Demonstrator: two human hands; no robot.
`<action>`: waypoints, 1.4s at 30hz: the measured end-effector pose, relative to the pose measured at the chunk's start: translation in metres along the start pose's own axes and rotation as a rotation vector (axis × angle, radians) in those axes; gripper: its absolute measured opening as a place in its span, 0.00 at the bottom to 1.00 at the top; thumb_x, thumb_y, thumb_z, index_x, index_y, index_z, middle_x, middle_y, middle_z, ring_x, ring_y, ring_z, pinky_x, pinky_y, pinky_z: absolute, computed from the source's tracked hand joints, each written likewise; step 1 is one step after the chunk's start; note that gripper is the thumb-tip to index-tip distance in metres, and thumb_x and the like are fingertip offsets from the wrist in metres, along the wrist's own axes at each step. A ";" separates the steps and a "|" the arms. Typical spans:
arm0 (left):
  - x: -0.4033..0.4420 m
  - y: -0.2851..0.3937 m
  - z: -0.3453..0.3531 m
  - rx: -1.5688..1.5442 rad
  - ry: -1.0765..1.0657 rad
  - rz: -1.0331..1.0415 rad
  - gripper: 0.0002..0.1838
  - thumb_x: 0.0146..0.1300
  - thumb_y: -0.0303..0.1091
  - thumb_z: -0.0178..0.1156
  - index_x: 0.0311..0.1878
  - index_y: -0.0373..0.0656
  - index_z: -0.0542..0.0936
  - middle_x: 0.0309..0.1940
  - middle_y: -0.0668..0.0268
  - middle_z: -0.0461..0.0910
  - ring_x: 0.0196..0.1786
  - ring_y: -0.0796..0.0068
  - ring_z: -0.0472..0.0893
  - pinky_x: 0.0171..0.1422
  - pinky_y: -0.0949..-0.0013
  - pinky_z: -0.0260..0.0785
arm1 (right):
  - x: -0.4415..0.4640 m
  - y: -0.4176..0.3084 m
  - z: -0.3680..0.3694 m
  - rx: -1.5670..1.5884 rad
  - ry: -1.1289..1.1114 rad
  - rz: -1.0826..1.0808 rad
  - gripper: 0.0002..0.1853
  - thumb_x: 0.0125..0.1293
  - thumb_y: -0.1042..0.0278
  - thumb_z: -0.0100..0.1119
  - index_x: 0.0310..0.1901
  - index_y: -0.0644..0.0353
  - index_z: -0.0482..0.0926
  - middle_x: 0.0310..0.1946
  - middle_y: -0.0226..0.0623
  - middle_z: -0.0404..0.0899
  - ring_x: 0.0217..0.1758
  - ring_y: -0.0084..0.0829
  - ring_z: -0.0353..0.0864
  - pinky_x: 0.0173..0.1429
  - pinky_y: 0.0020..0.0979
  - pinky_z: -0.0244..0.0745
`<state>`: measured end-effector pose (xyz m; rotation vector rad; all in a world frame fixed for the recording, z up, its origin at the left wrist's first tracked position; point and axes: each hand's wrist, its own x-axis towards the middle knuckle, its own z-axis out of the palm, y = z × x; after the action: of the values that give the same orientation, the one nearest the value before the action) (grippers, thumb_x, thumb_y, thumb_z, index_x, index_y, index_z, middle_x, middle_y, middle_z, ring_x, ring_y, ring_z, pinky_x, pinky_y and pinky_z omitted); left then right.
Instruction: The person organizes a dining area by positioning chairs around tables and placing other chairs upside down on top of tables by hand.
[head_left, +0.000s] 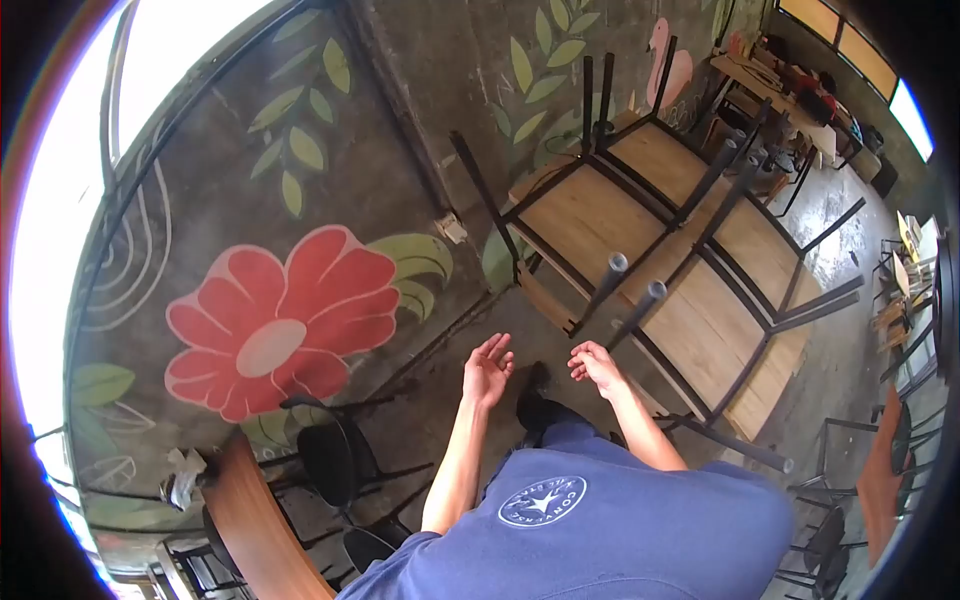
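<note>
My left hand (pixel 488 371) is raised in front of my body, palm up, with the fingers stretched out and nothing in it. To its right is my right hand (pixel 597 367), its fingers loosely bent and a little apart; I see nothing in it. Both hands are in the air and touch nothing. Nearest to my right hand is a group of overturned wooden tables (pixel 705 325) with dark metal legs pointing up. One table leg (pixel 640 310) with a grey end cap rises just beyond that hand.
A wall with a painted red flower (pixel 280 330) runs along the left. Black chairs (pixel 335 455) and a wooden table (pixel 260 525) stand at lower left. More chairs and a table (pixel 880 470) are at right. At the far back, people sit near a cluttered table (pixel 770 85).
</note>
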<state>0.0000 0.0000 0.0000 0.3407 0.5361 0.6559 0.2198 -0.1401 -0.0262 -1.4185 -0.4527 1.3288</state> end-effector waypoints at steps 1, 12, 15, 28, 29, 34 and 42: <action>-0.001 0.001 0.005 0.021 0.020 0.000 0.21 0.67 0.41 0.46 0.59 0.41 0.69 0.59 0.61 0.71 0.45 0.66 0.75 0.50 0.66 0.67 | 0.001 -0.002 0.003 -0.023 0.020 0.021 0.09 0.65 0.65 0.49 0.42 0.60 0.71 0.32 0.36 0.78 0.28 0.25 0.77 0.31 0.26 0.73; 0.183 0.198 0.090 0.646 -0.134 0.334 0.25 0.65 0.38 0.51 0.64 0.43 0.62 0.62 0.64 0.67 0.58 0.72 0.68 0.57 0.67 0.59 | 0.166 -0.102 0.082 -0.103 0.064 -0.077 0.05 0.62 0.70 0.50 0.37 0.60 0.74 0.31 0.31 0.76 0.31 0.22 0.75 0.36 0.26 0.73; 0.214 0.218 0.136 0.876 -0.169 0.435 0.32 0.63 0.34 0.54 0.69 0.42 0.54 0.66 0.62 0.61 0.66 0.71 0.59 0.64 0.66 0.55 | 0.166 -0.106 0.090 -0.036 0.153 -0.062 0.05 0.62 0.72 0.48 0.37 0.60 0.74 0.30 0.31 0.75 0.31 0.22 0.75 0.37 0.26 0.73; 0.345 0.257 0.172 0.832 -0.781 0.137 0.22 0.66 0.39 0.57 0.16 0.44 0.64 0.12 0.75 0.59 0.18 0.83 0.58 0.25 0.72 0.50 | 0.119 -0.027 0.179 0.282 0.986 -0.092 0.08 0.63 0.73 0.44 0.39 0.63 0.75 0.29 0.33 0.77 0.30 0.23 0.76 0.33 0.25 0.71; 0.348 0.261 0.169 0.839 -0.796 0.109 0.22 0.66 0.39 0.57 0.16 0.44 0.64 0.12 0.75 0.59 0.18 0.83 0.58 0.25 0.72 0.50 | 0.120 -0.021 0.192 0.303 1.007 -0.083 0.08 0.63 0.73 0.44 0.39 0.63 0.75 0.29 0.33 0.77 0.30 0.23 0.76 0.33 0.25 0.71; 0.356 0.266 0.169 0.837 -1.037 0.010 0.24 0.67 0.37 0.56 0.15 0.40 0.64 0.11 0.74 0.58 0.17 0.82 0.55 0.23 0.71 0.46 | 0.142 -0.014 0.236 0.389 0.996 -0.099 0.09 0.65 0.69 0.49 0.40 0.64 0.74 0.32 0.35 0.77 0.32 0.24 0.75 0.37 0.27 0.71; 0.336 0.273 0.159 0.717 -1.144 -0.046 0.21 0.68 0.31 0.53 0.17 0.37 0.65 0.12 0.72 0.59 0.18 0.81 0.56 0.23 0.71 0.46 | 0.168 -0.064 0.249 0.243 1.374 -0.244 0.09 0.59 0.73 0.53 0.41 0.63 0.72 0.34 0.32 0.75 0.34 0.22 0.74 0.37 0.26 0.70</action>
<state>0.1819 0.4023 0.1333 1.2670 -0.3549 0.1181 0.0767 0.1298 0.0042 -1.6392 0.4361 0.0188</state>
